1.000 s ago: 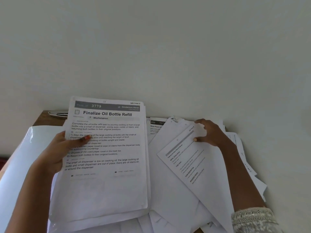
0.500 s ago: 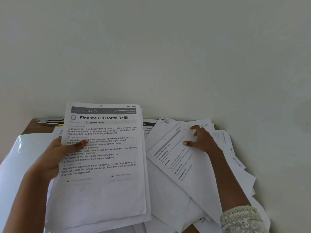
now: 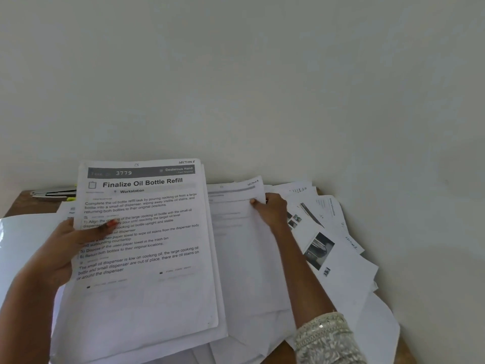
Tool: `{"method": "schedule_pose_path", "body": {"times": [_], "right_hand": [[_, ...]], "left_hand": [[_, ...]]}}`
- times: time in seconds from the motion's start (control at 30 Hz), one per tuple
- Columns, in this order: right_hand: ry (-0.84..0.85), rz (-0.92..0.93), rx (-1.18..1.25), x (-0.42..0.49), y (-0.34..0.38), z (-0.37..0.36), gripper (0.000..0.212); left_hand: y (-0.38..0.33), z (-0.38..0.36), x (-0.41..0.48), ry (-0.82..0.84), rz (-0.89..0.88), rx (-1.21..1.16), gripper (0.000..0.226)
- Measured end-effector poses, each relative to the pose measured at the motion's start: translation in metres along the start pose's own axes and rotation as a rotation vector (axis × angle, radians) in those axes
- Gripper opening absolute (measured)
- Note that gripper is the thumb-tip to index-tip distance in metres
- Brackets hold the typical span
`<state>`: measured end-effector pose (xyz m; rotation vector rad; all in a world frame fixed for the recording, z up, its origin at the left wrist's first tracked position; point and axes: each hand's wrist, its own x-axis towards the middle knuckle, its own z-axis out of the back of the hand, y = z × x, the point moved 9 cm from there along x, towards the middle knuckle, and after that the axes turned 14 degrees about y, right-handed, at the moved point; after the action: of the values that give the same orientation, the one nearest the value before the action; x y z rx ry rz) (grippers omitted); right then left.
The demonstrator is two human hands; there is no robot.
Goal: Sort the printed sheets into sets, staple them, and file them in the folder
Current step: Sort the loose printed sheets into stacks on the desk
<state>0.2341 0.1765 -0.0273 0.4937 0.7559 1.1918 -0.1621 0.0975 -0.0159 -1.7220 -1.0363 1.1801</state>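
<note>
View from the head camera. Your left hand (image 3: pixel 65 248) grips the stack of sheets (image 3: pixel 147 285) at its left edge, with the thumb pressed across the top page, headed "Finalize Oil Bottle Refill". The stack is tilted up toward you over the left of the table (image 3: pixel 34 203). Your right hand (image 3: pixel 273 214) pinches the far right corner of a single sheet (image 3: pixel 244 253) just right of the stack. Loose sheets (image 3: pixel 341 264) lie fanned over the right side. A glossy white folder (image 3: pixel 23 245) lies at the left, partly under the stack. A metal stapler (image 3: pixel 52 193) lies at the far left, by the wall.
</note>
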Motion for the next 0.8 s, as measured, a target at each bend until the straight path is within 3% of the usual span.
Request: {"method": "schedule_pose_path", "body": {"times": [0.17,0.27,0.47,0.6,0.67,0.8], "right_hand": [[0.062,0.0,0.011,-0.012,0.0,-0.024,0.049],[0.116,0.033,0.044,-0.027,-0.001,-0.027,0.038],[-0.145,0.0,0.076,-0.057,-0.042,0.042,0.022],[-0.018,-0.211,-0.418,-0.063,-0.093,0.076,0.067],[0.053,-0.281,-0.447,-0.066,-0.11,0.087,0.08],[0.025,-0.173,-0.25,-0.064,-0.109,0.102,0.056]], "left_hand": [[0.007,0.003,0.004,-0.025,0.034,0.034,0.025],[0.012,-0.002,0.009,0.011,0.063,0.019,0.028],[0.02,-0.037,0.018,0.082,0.098,0.054,0.044],[0.021,-0.047,0.021,0.093,0.113,0.086,0.043],[0.022,-0.048,0.022,0.094,0.118,0.094,0.045],[0.026,-0.049,0.021,0.088,0.124,0.09,0.048]]}}
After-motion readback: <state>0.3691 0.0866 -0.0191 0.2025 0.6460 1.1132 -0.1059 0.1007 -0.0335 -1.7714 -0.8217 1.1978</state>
